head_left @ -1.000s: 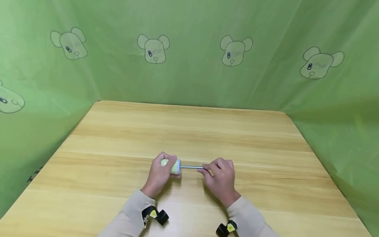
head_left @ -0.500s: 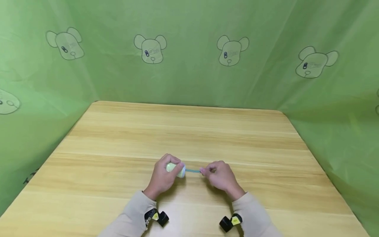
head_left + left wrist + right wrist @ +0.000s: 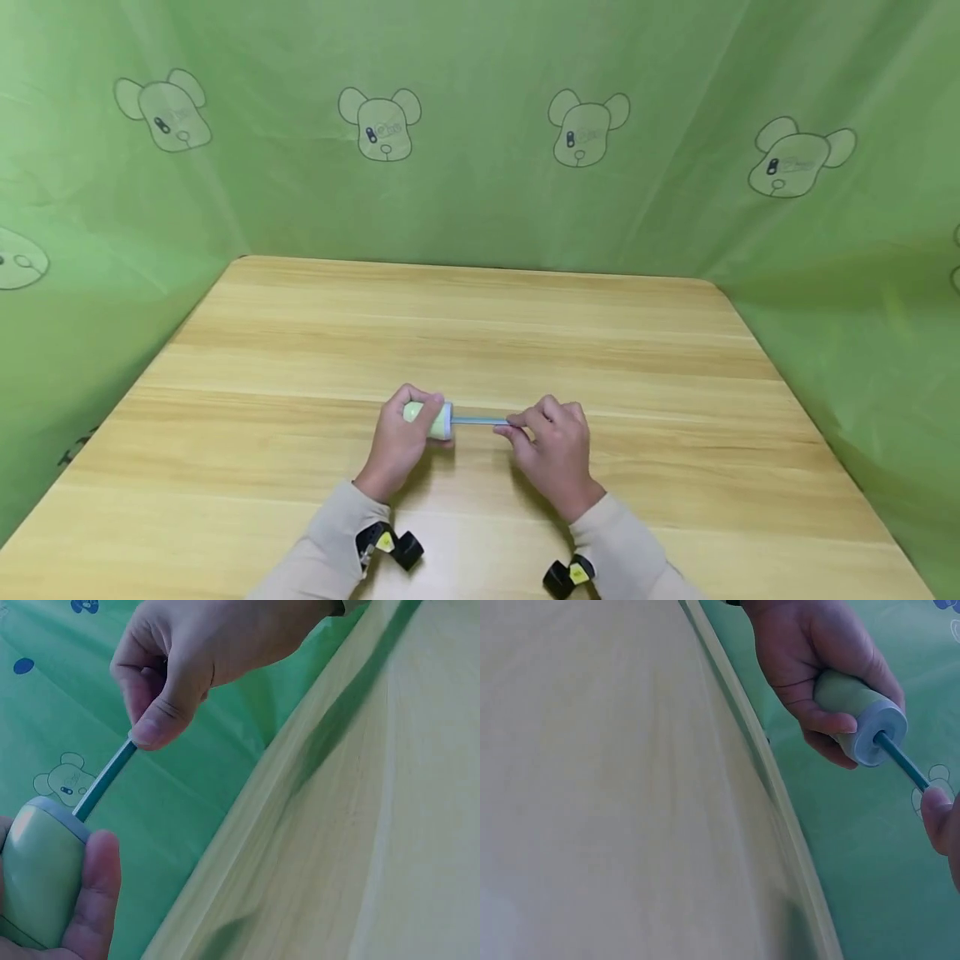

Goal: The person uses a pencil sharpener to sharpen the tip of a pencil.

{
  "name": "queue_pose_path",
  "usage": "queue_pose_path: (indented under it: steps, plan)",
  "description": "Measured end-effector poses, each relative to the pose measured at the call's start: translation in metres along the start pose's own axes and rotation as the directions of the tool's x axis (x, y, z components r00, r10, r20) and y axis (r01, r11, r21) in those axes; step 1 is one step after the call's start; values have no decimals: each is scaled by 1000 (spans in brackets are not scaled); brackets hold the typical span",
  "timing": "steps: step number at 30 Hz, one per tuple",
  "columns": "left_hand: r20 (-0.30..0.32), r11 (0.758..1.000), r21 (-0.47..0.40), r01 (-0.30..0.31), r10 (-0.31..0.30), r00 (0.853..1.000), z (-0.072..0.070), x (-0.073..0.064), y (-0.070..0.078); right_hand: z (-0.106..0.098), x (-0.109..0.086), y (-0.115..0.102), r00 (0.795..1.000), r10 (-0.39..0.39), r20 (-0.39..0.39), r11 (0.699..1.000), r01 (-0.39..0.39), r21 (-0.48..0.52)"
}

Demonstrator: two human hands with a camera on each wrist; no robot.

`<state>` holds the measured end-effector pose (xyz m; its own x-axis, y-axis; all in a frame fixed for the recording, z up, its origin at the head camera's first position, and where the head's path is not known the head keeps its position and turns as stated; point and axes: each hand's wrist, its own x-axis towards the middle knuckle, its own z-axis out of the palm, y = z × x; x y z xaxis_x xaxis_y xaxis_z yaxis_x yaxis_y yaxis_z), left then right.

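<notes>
Sleeves: your beige cloth sleeves [image 3: 322,542] enter at the bottom of the frame, each with a small black wrist camera [image 3: 407,550].
Right hand: your bare right hand [image 3: 555,450], just right of lower centre, pinches one end of a slim, straight, teal pencil-like stick [image 3: 480,421] between thumb and fingers.
Left hand: your bare left hand [image 3: 397,437], just left of lower centre, has its fingers and thumb wrapped round a pale green cylinder with a blue-grey end cap [image 3: 439,425].
Stick axis: it runs nearly level, leftward from your right fingertips into the hole in the cap; its far tip is hidden inside.
Nearer hand: your right touches the stick; your left meets only the cylinder, whose cap faces your right.
Tabletop: light wood-grain tabletop [image 3: 480,333] spreads up to mid-frame.
Backdrop: green bear-print curtain [image 3: 480,208] fills the upper frame.
</notes>
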<state>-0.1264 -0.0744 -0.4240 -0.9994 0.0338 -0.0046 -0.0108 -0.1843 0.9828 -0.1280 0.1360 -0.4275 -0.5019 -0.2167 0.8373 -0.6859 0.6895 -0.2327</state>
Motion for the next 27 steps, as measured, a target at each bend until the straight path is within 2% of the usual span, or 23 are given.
queue_pose_path:
  steps: [2,3,4,5,6,7,8,9,10,11,12,13,14,15,16,17,18,19,20,21,22,24,27]
  plan:
    - [3,999,48,-14,14,1000,-1,0,2,1,0,-2,1000,22,8,1000,-22,-1]
    - [5,997,78,-29,29,1000,-2,-1,2,1,1,-4,996,76,45,997,-77,11]
    - [5,992,113,-52,51,999,-2,-1,3,1,3,-7,982,154,109,987,-158,28]
    - [5,984,158,-87,88,996,-3,0,3,-1,5,-8,948,246,203,963,-262,59]
    - [14,969,209,-133,133,991,-3,0,3,-3,8,-9,878,343,333,911,-397,108]
    - [32,947,263,-186,184,982,-3,0,3,-5,11,-9,777,425,464,838,-532,123]
    - [58,922,303,-242,236,970,-2,0,3,-8,14,-8,653,489,578,746,-656,109]
    - [89,892,334,-305,292,952,-1,-1,2,-11,16,-7,533,520,667,662,-745,79]
    - [115,859,361,-363,346,931,0,-1,2,-14,18,-5,439,525,729,600,-798,48]
    - [134,830,378,-411,391,911,1,-1,1,-16,18,-2,384,519,764,567,-823,28]
    - [149,807,386,-446,423,894,2,-2,1,-17,18,-1,371,513,774,564,-825,21]
    - [149,796,389,-464,442,884,3,-2,0,-17,16,0,421,510,750,627,-779,11]
    - [136,794,392,-464,449,883,4,-2,-1,-16,13,0,494,504,709,701,-714,-1]
    - [115,801,392,-452,445,888,5,-2,-1,-15,11,-1,581,489,650,774,-633,-16]
    - [87,821,381,-425,425,901,5,-2,-2,-13,9,-1,671,464,579,838,-544,-41]
    - [59,848,364,-386,392,918,6,-2,-2,-11,8,-2,757,423,498,890,-451,-70]
    - [30,874,345,-343,355,934,6,-2,-2,-9,6,-3,830,370,417,926,-366,-93]
    - [0,901,319,-294,310,951,6,-2,-1,-7,5,-3,889,308,339,951,-285,-117]
    - [-26,926,289,-243,261,965,6,-2,0,-5,5,-4,928,248,279,968,-226,-110]
    - [-50,947,254,-195,215,975,6,-1,0,-3,5,-4,954,195,227,980,-178,-91]
    - [-67,966,210,-150,167,984,6,-1,1,-2,5,-4,971,149,186,988,-138,-73]
    - [-86,988,130,-84,95,992,5,0,2,0,5,-4,990,78,121,996,-72,-52]
    - [-70,999,29,-14,16,997,4,0,3,2,5,-2,998,11,58,999,-8,-45]
